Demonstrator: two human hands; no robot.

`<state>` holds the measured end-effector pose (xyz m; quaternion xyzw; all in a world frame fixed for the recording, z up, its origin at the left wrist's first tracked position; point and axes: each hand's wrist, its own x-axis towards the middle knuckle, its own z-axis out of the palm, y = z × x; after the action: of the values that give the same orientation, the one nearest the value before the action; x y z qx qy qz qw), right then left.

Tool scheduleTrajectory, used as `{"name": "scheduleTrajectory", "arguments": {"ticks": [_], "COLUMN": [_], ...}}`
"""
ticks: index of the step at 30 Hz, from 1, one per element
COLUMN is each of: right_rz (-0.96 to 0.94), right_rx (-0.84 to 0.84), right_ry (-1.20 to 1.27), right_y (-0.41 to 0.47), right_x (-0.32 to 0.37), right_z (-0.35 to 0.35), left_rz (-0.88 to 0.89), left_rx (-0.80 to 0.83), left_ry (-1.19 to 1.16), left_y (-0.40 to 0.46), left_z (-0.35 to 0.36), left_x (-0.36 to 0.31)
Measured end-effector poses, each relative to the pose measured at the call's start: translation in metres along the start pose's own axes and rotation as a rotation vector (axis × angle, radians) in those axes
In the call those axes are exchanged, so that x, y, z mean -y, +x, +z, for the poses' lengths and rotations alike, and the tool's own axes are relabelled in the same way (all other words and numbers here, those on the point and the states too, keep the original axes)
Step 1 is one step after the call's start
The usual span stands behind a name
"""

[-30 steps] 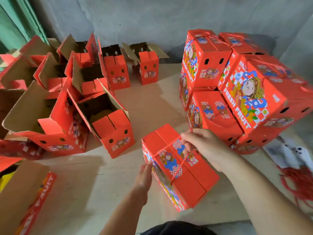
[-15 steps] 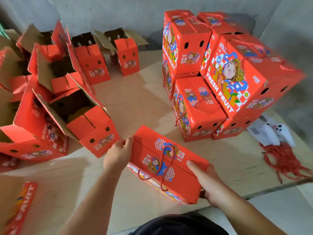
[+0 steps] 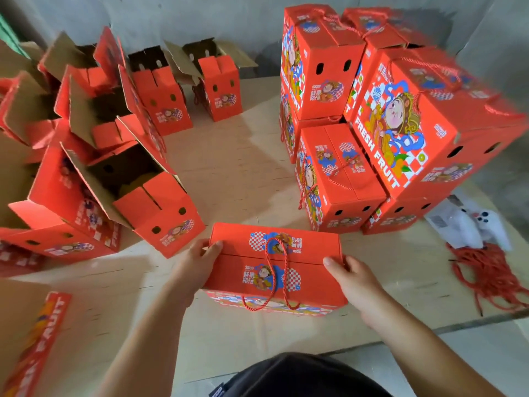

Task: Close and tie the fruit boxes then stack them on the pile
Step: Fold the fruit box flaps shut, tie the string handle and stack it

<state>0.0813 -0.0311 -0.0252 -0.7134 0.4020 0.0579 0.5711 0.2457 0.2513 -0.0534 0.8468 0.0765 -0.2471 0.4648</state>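
- The closed box (image 3: 274, 267) now sits square between both hands; a second ago the right hand was at its red cord (image 3: 276, 270). I judge the tying is done and the box is ready to carry.
- The left hand (image 3: 197, 259) grips its left end and the right hand (image 3: 347, 272) its right end, with thumbs on the lid.
- The pile (image 3: 400, 116) stands beyond on the right, well apart; open boxes (image 3: 137, 196) wait on the left.

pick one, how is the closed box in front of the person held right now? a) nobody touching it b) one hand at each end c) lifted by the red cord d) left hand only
b: the left hand grips the left end of the closed box and the right hand grips its right end, while the red cord lies loose across the top.
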Motion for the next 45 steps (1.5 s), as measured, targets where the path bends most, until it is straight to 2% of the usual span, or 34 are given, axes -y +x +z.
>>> {"name": "scheduleTrajectory", "arguments": {"ticks": [2,7,11,14,19,23,26,28,30,35,38,41,45], "right_rz": [0.091,0.189,0.261,0.172,-0.019,-0.151,-0.161,-0.160,-0.212,-0.359,-0.414,-0.380,-0.312], "right_rx": [0.077,0.276,0.325,0.264,0.232,0.185,0.284,0.394,0.454,0.488,0.448,0.368,0.346], "right_ry": [0.068,0.020,0.194,0.100,0.066,0.028,0.182,0.327,0.426,0.639,0.701,0.827,0.867], "right_y": [0.006,0.011,0.012,0.010,0.007,-0.003,-0.016,-0.027,-0.035,-0.048,-0.046,-0.033,-0.015], "right_x": [0.007,0.014,0.020,0.019,0.048,0.075,0.090,0.096,0.100,0.124,0.144,0.157,0.156], "right_z": [-0.009,-0.021,-0.019,-0.017,-0.038,-0.060,-0.084,-0.098,-0.108,-0.131,-0.148,-0.151,-0.119], "left_rz": [-0.013,-0.105,-0.187,-0.241,-0.278,-0.190,-0.103,-0.060,0.025,0.169,0.264,0.416,0.695], "left_rx": [0.026,0.104,0.106,0.094,0.106,0.140,0.025,-0.064,-0.085,0.005,0.064,0.099,0.079], "left_ry": [0.012,0.063,-0.193,-0.426,-0.494,-0.526,-0.547,-0.450,-0.343,-0.150,-0.005,0.140,0.598], "left_y": [0.001,0.004,-0.005,-0.020,-0.053,-0.078,-0.085,-0.082,-0.077,-0.057,-0.027,0.006,0.069], "left_z": [0.003,0.001,0.011,0.014,0.017,0.019,0.011,0.000,-0.013,-0.030,-0.018,0.005,0.051], "left_x": [-0.006,-0.019,-0.026,-0.020,-0.021,-0.042,-0.076,-0.110,-0.148,-0.256,-0.315,-0.374,-0.424]}}
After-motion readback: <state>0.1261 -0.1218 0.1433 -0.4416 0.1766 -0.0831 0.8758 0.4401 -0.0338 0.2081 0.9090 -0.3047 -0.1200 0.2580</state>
